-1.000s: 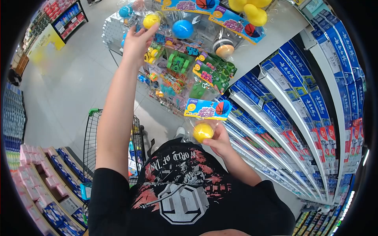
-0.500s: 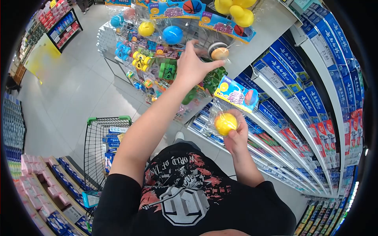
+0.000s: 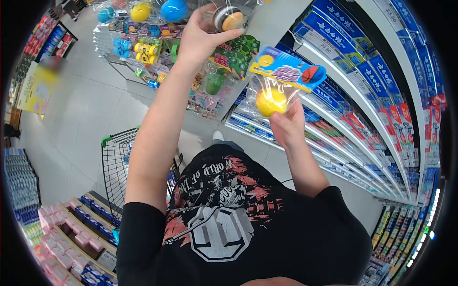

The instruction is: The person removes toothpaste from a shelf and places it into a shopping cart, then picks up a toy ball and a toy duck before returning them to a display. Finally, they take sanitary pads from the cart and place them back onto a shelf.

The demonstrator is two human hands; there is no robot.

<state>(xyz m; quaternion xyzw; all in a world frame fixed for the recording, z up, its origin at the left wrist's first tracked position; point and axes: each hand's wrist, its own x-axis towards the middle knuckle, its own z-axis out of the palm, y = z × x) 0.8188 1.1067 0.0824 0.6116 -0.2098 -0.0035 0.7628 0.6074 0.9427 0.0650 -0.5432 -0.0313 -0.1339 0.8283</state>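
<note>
My right hand (image 3: 289,125) grips a yellow toy ball (image 3: 271,102) in a clear plastic bag, thumb pressed at its lower side. The bag's blue and yellow header card (image 3: 287,70) has a basketball picture and tilts to the right. At the toy display, my left hand (image 3: 200,40) is curled around a bagged striped ball (image 3: 224,18), black, white and orange, with the thumb beneath it. Part of its fingers is hidden behind the packaging. A blue ball (image 3: 174,10) and a yellow ball (image 3: 140,12) hang to the left of that hand.
Small toy cars (image 3: 145,53) and green toy packs (image 3: 242,52) hang below the balls. Shelves of toothpaste boxes (image 3: 329,35) curve along the right. A wire shopping cart (image 3: 114,164) stands at my left, near shelves of pink boxes (image 3: 59,233).
My right hand has raised the bagged yellow ball, and its card shows more squarely. The view has shifted, so the display sits higher and further left. My left hand stays at the striped ball.
</note>
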